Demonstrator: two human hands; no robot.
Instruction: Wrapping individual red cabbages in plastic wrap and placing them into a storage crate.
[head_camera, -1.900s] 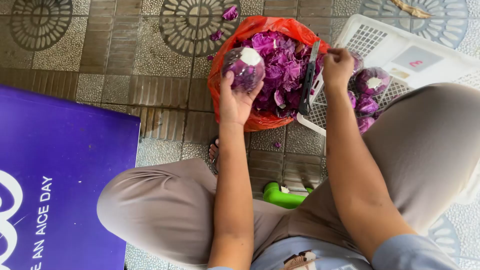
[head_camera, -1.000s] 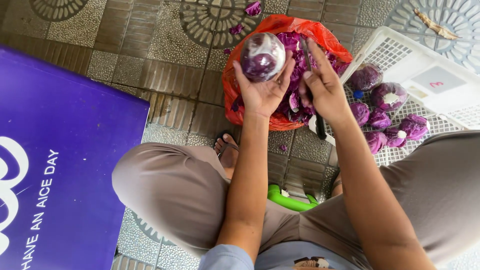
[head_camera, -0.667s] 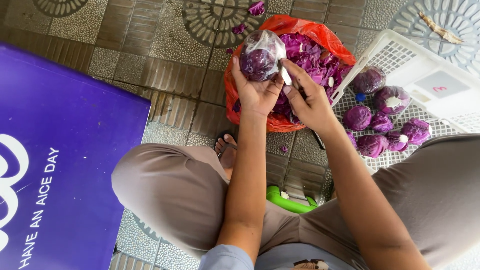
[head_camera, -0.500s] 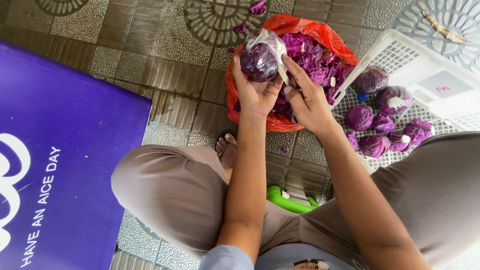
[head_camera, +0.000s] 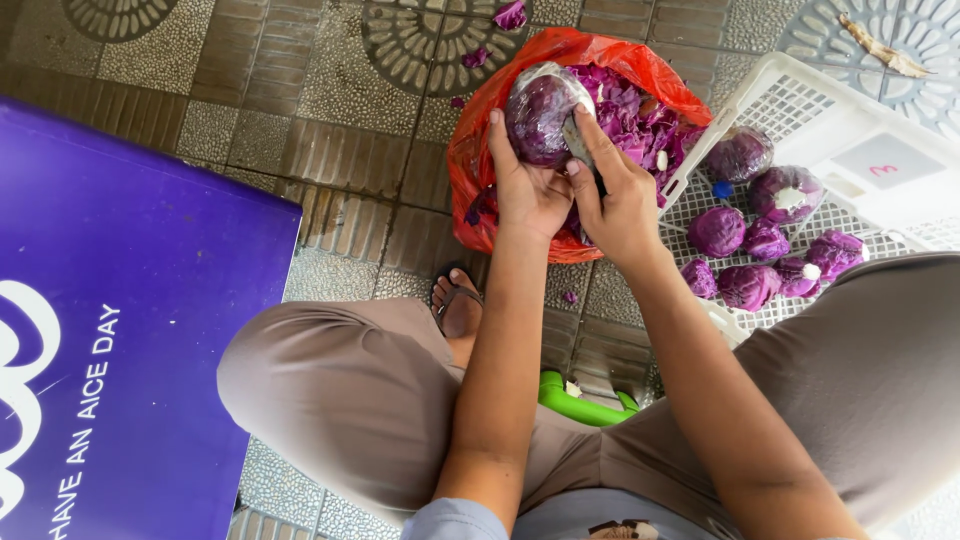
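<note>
Cabbage (head_camera: 540, 115), purple and film-wrapped, sits cupped in left hand (head_camera: 528, 185) above the orange bag (head_camera: 470, 170) of trimmings. Right hand (head_camera: 618, 195) grips a knife (head_camera: 577, 140), blade touching the cabbage's right side; hands close together.

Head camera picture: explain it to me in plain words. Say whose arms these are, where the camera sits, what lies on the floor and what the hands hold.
The camera sits on a person's head and looks down, so both arms and the bent knees belong to that person, seated low over a tiled floor. The left hand cups a purple cabbage in clear wrap. The right hand presses a small knife against it. Beneath them an orange bag holds purple leaf scraps. At right, a white plastic crate holds more cabbages. A large purple board lies at left, and a green object shows between the legs.
</note>
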